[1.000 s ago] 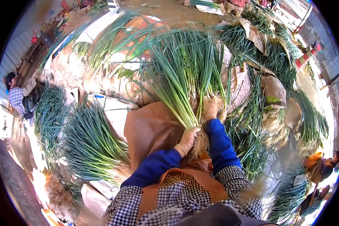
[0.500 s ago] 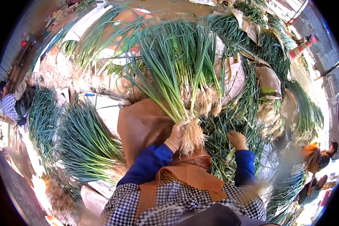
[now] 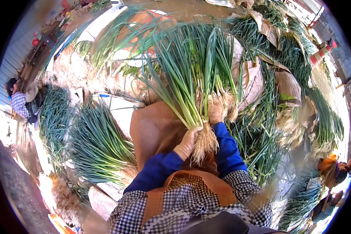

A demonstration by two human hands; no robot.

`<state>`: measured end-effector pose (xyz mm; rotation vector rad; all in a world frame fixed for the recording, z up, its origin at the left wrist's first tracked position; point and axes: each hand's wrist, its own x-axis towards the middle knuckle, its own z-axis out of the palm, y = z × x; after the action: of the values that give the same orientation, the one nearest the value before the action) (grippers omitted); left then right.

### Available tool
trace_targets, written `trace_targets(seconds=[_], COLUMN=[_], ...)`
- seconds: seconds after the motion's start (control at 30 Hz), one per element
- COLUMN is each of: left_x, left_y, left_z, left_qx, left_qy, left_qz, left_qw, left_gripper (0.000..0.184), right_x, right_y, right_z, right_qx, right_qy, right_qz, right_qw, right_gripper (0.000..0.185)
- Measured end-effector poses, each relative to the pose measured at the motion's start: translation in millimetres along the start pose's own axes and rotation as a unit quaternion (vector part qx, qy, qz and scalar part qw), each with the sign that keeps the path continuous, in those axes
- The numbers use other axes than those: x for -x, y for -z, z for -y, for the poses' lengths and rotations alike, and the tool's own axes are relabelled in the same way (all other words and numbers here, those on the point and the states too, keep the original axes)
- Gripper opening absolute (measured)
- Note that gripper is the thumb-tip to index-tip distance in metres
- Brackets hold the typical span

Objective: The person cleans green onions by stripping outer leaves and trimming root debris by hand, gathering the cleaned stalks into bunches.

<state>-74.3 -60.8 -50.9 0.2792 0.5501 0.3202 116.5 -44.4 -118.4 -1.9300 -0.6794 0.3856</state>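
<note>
A bunch of green onions [image 3: 185,103] leans across my lap, its long leaves pointing away from me and its pale roots [image 3: 205,145] hanging toward me. My left hand [image 3: 189,142] is closed around the lower stalks, just above those roots. More green onions [image 3: 221,84] lie directly beyond, with their roots facing me. Among their lower ends is my right hand [image 3: 215,110], fingers curled in around stalks there; its fingertips are partly hidden. A brown apron [image 3: 154,126] covers my lap beneath the bunch.
To the left lies a heap of green onions [image 3: 99,146]. Loose leaves [image 3: 255,144] are piled on the right. Another row with roots [image 3: 85,76] runs across the far left. One person [image 3: 21,102] is at the left edge, another [image 3: 333,171] at the right.
My right hand has moved up and left from over the loose leaves to the onions beyond the bunch. My left hand keeps its hold. The whole view has shifted slightly.
</note>
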Motion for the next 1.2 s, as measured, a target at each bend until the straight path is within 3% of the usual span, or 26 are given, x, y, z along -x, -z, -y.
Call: trace_targets(seconds=[0.07, 0.13, 0.23, 0.27, 0.3, 0.33, 0.37, 0.4, 0.43, 0.47, 0.5, 0.53, 0.6, 0.67, 0.73, 0.77, 0.83, 0.87, 0.93, 1.0, 1.07, 1.1, 1.13, 1.2], left_x=[-16, -29, 0, -1, -20, -25, -17, -9, -9, -10, -13, -11, -3, -14, -39, -53, -38, -27, -19, -23, -21, -23, -22, -19], left_y=[8, 20, -21, -24, -5, 2, -4, -12, -10, -8, -8, -10, -13, -1, 31, 54, 29, 15, 11, 4, 3, 3, 1, -4], left_z=[11, 16, -13, -17, -12, -12, -15, -17, -12, -8, -7, -6, -6, 4, 16, 23, 12, 9, 3, 2, -1, -1, -2, -6], left_qx=[0.009, 0.031, 0.053, 0.048, 0.095, 0.104, 0.113, 0.120, 0.119, 0.073, 0.027, 0.027, 0.008, -0.011, -0.049, -0.078, -0.037, 0.003, -0.069, 0.049, 0.068, 0.090, 0.111, 0.088], left_qy=[-0.011, -0.026, -0.027, -0.044, -0.040, -0.038, -0.008, 0.020, 0.025, -0.017, -0.061, -0.060, -0.016, -0.057, -0.098, -0.125, -0.120, -0.112, -0.115, -0.106, -0.062, -0.039, -0.015, -0.023], left_qz=[-0.022, -0.037, -0.039, -0.035, -0.003, -0.007, 0.007, 0.024, 0.027, 0.022, 0.017, 0.017, 0.039, 0.028, -0.010, -0.013, 0.008, 0.029, 0.027, 0.018, 0.021, 0.021, 0.021, 0.018], left_qw=[1.000, 0.999, 0.997, 0.997, 0.995, 0.994, 0.994, 0.992, 0.992, 0.997, 0.998, 0.998, 0.999, 0.998, 0.994, 0.989, 0.992, 0.993, 0.991, 0.993, 0.996, 0.995, 0.993, 0.996], left_gripper=[0.025, 0.025, 0.024, 0.022, 0.024, 0.026, 0.026, 0.027, 0.027, 0.027, 0.028, 0.028, 0.028, 0.026, 0.028, 0.025, 0.025, 0.024, 0.027, 0.029, 0.031, 0.029, 0.028, 0.030], right_x=[24, 55, 121, 144, 159, 166, 159, 148, 144, 138, 128, 117, 81, 57, 49, 63, 93, 109, 138, 158, 160, 158, 155, 129], right_y=[15, 41, 95, 136, 160, 183, 209, 215, 211, 202, 183, 158, 110, 74, 57, 61, 71, 83, 139, 185, 212, 217, 215, 194], right_z=[41, 69, 61, 90, 100, 112, 77, 52, 52, 52, 52, 51, 54, 59, 51, 63, 90, 84, 103, 80, 67, 38, 32, 43], right_qx=[0.063, -0.043, -0.210, -0.209, -0.160, -0.148, -0.104, 0.167, 0.395, 0.597, 0.379, 0.129, 0.015, -0.015, 0.181, 0.224, 0.305, 0.162, 0.122, 0.092, 0.139, 0.348, 0.539, 0.449], right_qy=[0.082, 0.002, -0.080, -0.099, -0.101, -0.198, -0.220, -0.190, -0.128, -0.059, 0.012, 0.081, 0.165, 0.146, 0.138, 0.211, 0.357, 0.458, 0.274, 0.096, -0.079, -0.007, 0.061, -0.005], right_qz=[-0.101, 0.057, 0.203, 0.290, 0.267, 0.200, 0.247, 0.263, 0.302, 0.323, 0.239, 0.138, 0.142, 0.216, 0.225, 0.223, 0.190, 0.136, 0.299, 0.343, 0.358, 0.360, 0.348, 0.283], right_qw=[0.989, 0.997, 0.953, 0.929, 0.945, 0.948, 0.938, 0.931, 0.858, 0.732, 0.894, 0.979, 0.976, 0.965, 0.947, 0.925, 0.862, 0.864, 0.906, 0.930, 0.920, 0.866, 0.765, 0.848], right_gripper=[0.032, 0.028, 0.018, 0.017, 0.018, 0.020, 0.023, 0.022, 0.022, 0.023, 0.026, 0.031, 0.036, 0.028, 0.017, 0.013, 0.014, 0.017, 0.019, 0.022, 0.022, 0.021, 0.023, 0.030])
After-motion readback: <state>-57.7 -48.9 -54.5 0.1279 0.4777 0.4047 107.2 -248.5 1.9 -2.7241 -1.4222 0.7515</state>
